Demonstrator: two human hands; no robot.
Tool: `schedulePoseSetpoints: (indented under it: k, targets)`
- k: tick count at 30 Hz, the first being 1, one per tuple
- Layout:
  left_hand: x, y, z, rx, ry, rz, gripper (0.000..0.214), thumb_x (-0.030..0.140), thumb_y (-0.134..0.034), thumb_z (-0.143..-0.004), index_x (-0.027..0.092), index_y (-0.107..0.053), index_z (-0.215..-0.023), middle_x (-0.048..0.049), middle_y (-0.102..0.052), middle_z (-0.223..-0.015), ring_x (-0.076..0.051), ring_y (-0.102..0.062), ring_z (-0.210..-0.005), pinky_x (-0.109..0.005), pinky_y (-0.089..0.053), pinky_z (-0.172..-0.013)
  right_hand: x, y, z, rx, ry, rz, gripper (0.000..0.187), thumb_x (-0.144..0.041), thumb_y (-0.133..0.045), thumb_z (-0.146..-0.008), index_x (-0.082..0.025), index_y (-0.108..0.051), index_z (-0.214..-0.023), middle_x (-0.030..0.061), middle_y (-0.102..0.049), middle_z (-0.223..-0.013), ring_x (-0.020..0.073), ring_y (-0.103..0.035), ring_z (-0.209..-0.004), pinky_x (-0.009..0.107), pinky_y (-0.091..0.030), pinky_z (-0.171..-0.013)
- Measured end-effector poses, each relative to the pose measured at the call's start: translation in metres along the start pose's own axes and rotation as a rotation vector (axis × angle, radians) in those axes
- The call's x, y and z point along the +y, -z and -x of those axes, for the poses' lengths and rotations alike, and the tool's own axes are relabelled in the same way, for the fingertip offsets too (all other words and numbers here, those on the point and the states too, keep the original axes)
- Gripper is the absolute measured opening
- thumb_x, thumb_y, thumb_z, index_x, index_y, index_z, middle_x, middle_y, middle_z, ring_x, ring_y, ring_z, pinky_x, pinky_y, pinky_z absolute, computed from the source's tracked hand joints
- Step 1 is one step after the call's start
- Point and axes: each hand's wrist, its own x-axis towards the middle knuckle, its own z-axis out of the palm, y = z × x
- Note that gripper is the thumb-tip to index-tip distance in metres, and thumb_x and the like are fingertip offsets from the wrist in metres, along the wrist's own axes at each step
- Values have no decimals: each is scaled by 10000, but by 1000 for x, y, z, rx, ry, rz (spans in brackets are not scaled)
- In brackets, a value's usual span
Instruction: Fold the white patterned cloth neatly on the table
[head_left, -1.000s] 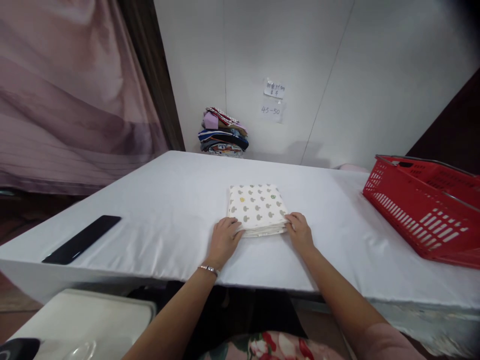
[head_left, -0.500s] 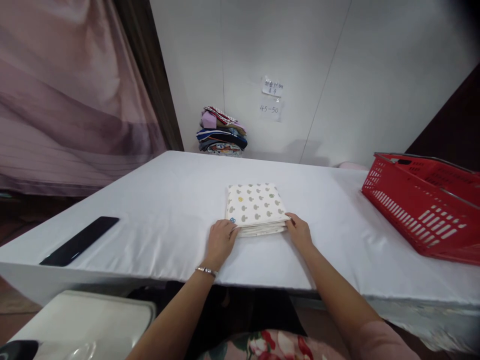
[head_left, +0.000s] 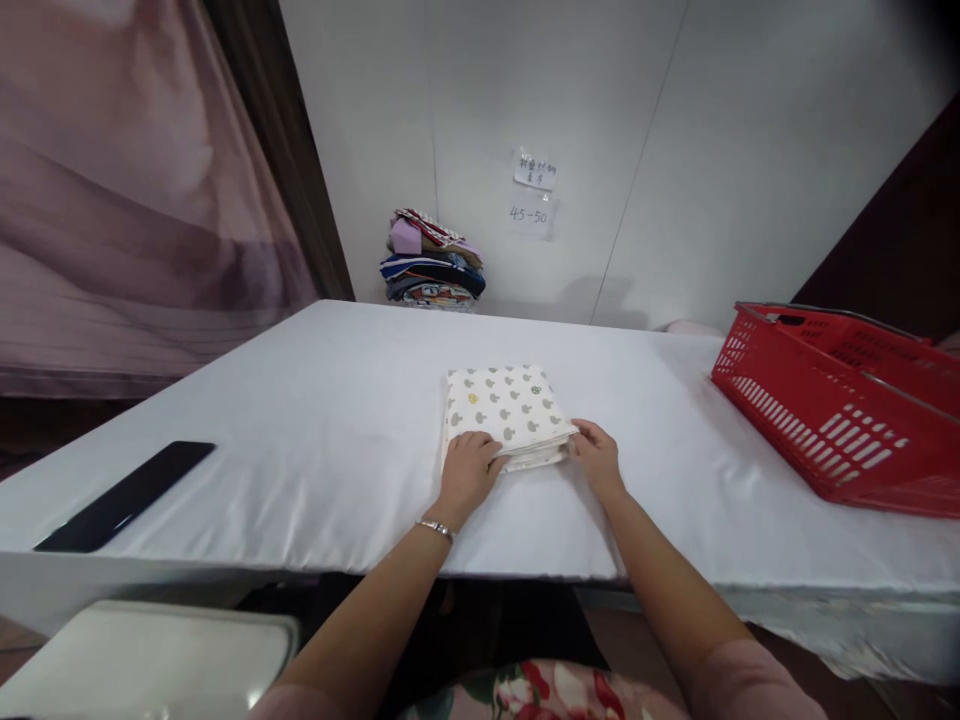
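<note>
Pinching near corners of folded cloth [head_left: 506, 402], held left hand [head_left: 469, 470] and right hand [head_left: 598, 459] apart. Worked atop white-covered table [head_left: 337, 420].

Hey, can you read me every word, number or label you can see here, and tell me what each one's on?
"45-50": handwritten on the lower paper on the wall.
Upper paper: two lines of handwritten characters, too small and blurred to read reliably.
Folded cloth: printed shapes, no readable text.
Red basket: no lettering I can make out.
</note>
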Motion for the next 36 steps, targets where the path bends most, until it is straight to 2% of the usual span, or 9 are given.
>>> schedulePoseSetpoints:
  k: [5,10,15,18,22,26,31,36]
  targets:
    - [-8,0,7,6,-11,54,180,286,-519,-860,255,-641,-988,-41,-623,-986,-213,-528,-953,-385,-406,-829,5,3,-1,-58,9,28,288,-293,-556,-652,-159,-676,-876,1,-616,-670,121,-494,-576,249,-411,-543]
    - [-9,3,15,47,-13,80,183,255,-533,-845,248,-641,-993,-48,-616,-1036,-217,-525,-999,-390,-418,-859,7,4,-1,-44,4,58,276,-303,-556,-651,-158,-673,-855,8,-630,-670,133,-510,-579,256,-421,-539]
    - [-14,17,28,102,112,29,164,278,-532,-843,239,-670,-923,-51,-621,-973,-230,-531,-964,-411,-419,-842,15,10,0,-71,17,218,252,-287,-533,-667,-172,-677,-839,20,-660,-744,169,-566,-671,307,-460,-657]
    - [-20,25,38,108,165,27,173,274,-525,-842,232,-670,-927,-51,-616,-963,-228,-526,-949,-403,-433,-832,19,13,1,-88,135,373,270,-277,-502,-699,-189,-675,-886,41,-651,-855,184,-571,-720,340,-470,-696]
    - [-25,28,48,123,183,64,203,261,-490,-858,232,-648,-982,-50,-604,-968,-205,-524,-919,-367,-456,-818,16,11,3,-82,466,596,334,-230,-464,-749,-237,-646,-1030,79,-556,-1164,250,-512,-1038,408,-453,-819]
    - [-24,26,48,140,154,46,201,255,-492,-863,228,-636,-1000,-60,-597,-977,-212,-516,-937,-376,-447,-831,11,4,8,-124,701,680,357,-173,-435,-792,-271,-614,-1085,58,-553,-1188,251,-469,-1128,474,-378,-937]
    - [-20,23,39,98,124,14,188,277,-525,-855,225,-633,-1000,-57,-598,-1012,-218,-507,-957,-380,-420,-819,7,-4,15,-233,802,685,265,-198,-453,-833,-249,-640,-1013,53,-631,-1057,225,-530,-1052,435,-378,-928]
    - [-19,24,26,48,99,-15,166,296,-494,-876,237,-648,-866,-41,-599,-943,-205,-504,-910,-360,-385,-771,5,-8,17,-318,788,671,242,-248,-463,-855,-244,-652,-1005,56,-652,-1024,223,-550,-1002,426,-389,-900]
